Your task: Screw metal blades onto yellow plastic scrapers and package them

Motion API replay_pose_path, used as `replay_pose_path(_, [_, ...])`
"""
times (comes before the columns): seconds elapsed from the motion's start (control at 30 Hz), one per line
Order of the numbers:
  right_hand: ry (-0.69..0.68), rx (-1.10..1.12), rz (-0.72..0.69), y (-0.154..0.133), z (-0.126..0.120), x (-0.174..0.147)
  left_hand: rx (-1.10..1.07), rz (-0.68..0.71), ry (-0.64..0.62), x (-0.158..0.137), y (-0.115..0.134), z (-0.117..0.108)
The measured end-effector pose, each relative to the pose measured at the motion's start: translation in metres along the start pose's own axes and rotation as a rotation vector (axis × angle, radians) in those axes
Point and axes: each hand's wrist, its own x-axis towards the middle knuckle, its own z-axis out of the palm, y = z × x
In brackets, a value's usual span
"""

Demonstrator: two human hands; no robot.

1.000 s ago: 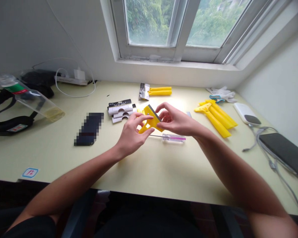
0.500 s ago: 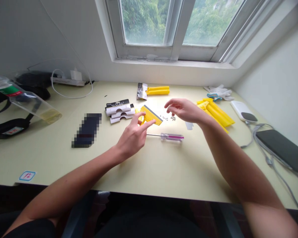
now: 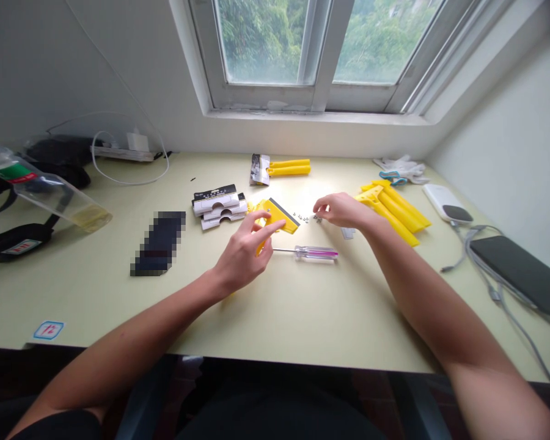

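Note:
A yellow scraper (image 3: pixel 275 212) with a dark strip along its blade edge is in my left hand (image 3: pixel 244 249). My left thumb and fingers close around its handle side, and the index finger lies stretched along its head. To the right, my right hand (image 3: pixel 341 209) is low over a small pile of screws (image 3: pixel 318 219), fingertips drawn together at the pile. Whether a screw is between them I cannot make out. Several small nuts (image 3: pixel 301 217) lie between the scraper and that pile. A screwdriver (image 3: pixel 316 253) with a clear and purple handle lies in front, its shaft pointing towards my left hand.
White-and-black packages (image 3: pixel 220 205) lie left of the scraper; a packaged yellow-handled tool (image 3: pixel 288 167) is behind. Yellow handles (image 3: pixel 394 211), gloves (image 3: pixel 401 170), a white device (image 3: pixel 448 203) and a black power bank (image 3: pixel 520 269) with cables are right. A tilted bottle (image 3: pixel 50 192) is left.
My right hand has come down to the screws, and its fingers have drawn together. My left hand keeps its hold on the scraper, nearly still. The view has shifted slightly.

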Motion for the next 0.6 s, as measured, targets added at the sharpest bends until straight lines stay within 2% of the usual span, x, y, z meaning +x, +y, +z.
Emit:
replay_pose_path(0.17, [0.016,-0.043,-0.038,0.001,0.01,0.006,-0.085,0.01,0.03,0.0,0.002,-0.001])
replay_pose_path(0.23, [0.019,-0.053,-0.051,0.0,0.01,0.005,-0.135,-0.034,0.042,-0.001,0.004,-0.001])
replay_pose_path(0.33, [0.012,-0.049,-0.065,-0.001,0.009,0.003,-0.335,-0.209,0.05,0.0,0.006,-0.001])
replay_pose_path(0.43, [-0.001,-0.022,-0.066,-0.002,0.006,0.002,-0.68,-0.383,0.033,0.003,0.004,0.0])
replay_pose_path(0.5, [0.003,0.0,-0.061,-0.002,0.003,0.001,-0.865,-0.457,0.028,0.005,0.001,0.001])
replay_pose_path(0.6, [0.034,0.033,-0.058,-0.008,-0.006,-0.003,-1.023,-0.556,0.046,0.008,-0.005,0.002])
